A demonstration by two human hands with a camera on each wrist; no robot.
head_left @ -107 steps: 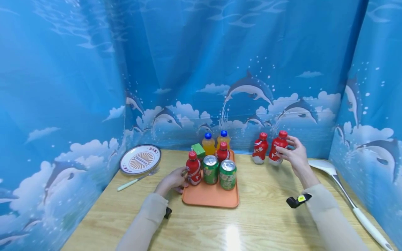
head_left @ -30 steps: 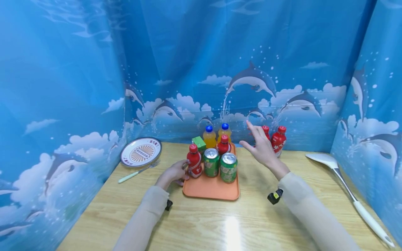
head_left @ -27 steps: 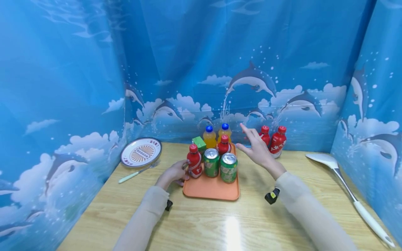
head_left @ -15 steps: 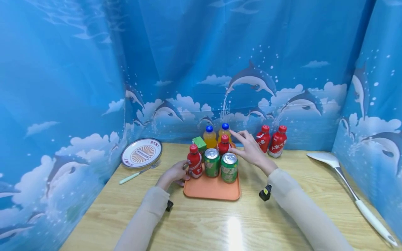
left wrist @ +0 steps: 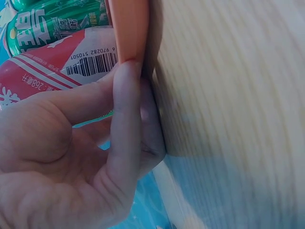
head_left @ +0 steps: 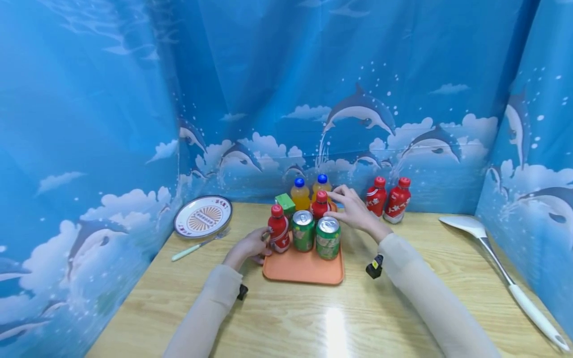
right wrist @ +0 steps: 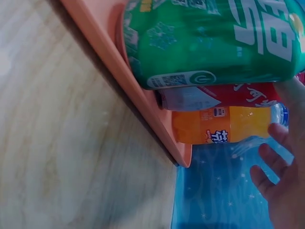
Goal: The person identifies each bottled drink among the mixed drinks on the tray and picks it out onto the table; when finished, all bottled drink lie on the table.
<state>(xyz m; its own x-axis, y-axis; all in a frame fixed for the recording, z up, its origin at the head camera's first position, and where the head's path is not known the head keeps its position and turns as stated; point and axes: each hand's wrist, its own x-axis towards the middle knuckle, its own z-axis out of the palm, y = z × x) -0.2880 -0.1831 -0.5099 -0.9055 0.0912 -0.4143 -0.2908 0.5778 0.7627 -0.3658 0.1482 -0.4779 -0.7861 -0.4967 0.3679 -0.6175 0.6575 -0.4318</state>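
In the head view, an orange tray [head_left: 303,271] bears two green cans [head_left: 328,243], two red bottles, two orange-drink bottles with blue caps [head_left: 300,195] and a green carton [head_left: 285,203]. My left hand [head_left: 251,245] grips the tray's left rim beside the front red bottle [head_left: 279,231]; the left wrist view shows its fingers [left wrist: 126,109] against that rim. My right hand [head_left: 355,210] reaches over the tray's right side, thumb and fingers spread at the rear red bottle [head_left: 320,206]. In the right wrist view its fingertips [right wrist: 269,155] stand apart from the orange-drink bottle.
Two more red bottles [head_left: 397,201] stand at the back right of the wooden table [head_left: 286,323]. A long white-handled spatula [head_left: 501,268] lies along the right side. On the left are a patterned plate [head_left: 203,217] and a fork [head_left: 199,245]. Blue dolphin curtains surround the table.
My right hand has let go of a red bottle at the back right and moved left to the rear red bottle on the tray. My left hand stays at the tray.
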